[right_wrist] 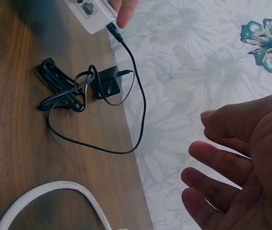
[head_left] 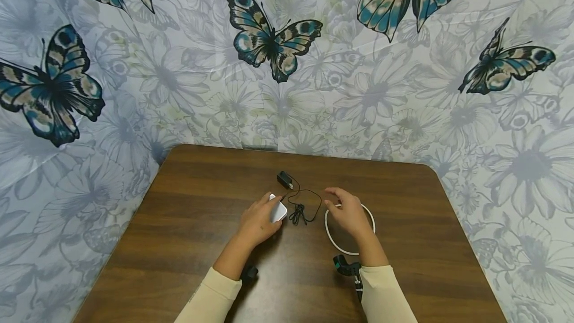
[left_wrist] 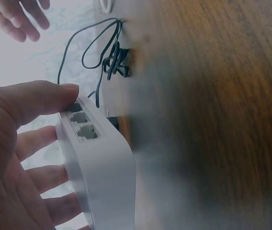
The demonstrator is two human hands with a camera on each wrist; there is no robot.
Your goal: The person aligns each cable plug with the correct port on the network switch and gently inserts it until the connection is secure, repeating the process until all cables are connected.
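Observation:
My left hand (head_left: 257, 221) grips a small white router (head_left: 278, 211) by its edges, thumb on one side and fingers on the other. Two network ports (left_wrist: 87, 132) show on the router's side in the left wrist view, close to the thumb. A black barrel plug (right_wrist: 115, 31) sits in that same side, its thin black cable (right_wrist: 142, 105) running down to a coiled bundle on the table. Over the white cable (head_left: 332, 238) hovers my right hand (head_left: 350, 211), fingers loosely bent and holding nothing.
The black power adapter (head_left: 284, 179) lies on the brown wooden table (head_left: 202, 178) beyond the router. The white cable forms a loop at the right. Behind the table's far edge hangs a cloth (head_left: 170, 79) printed with butterflies and flowers. Each wrist wears a black camera mount (head_left: 346, 266).

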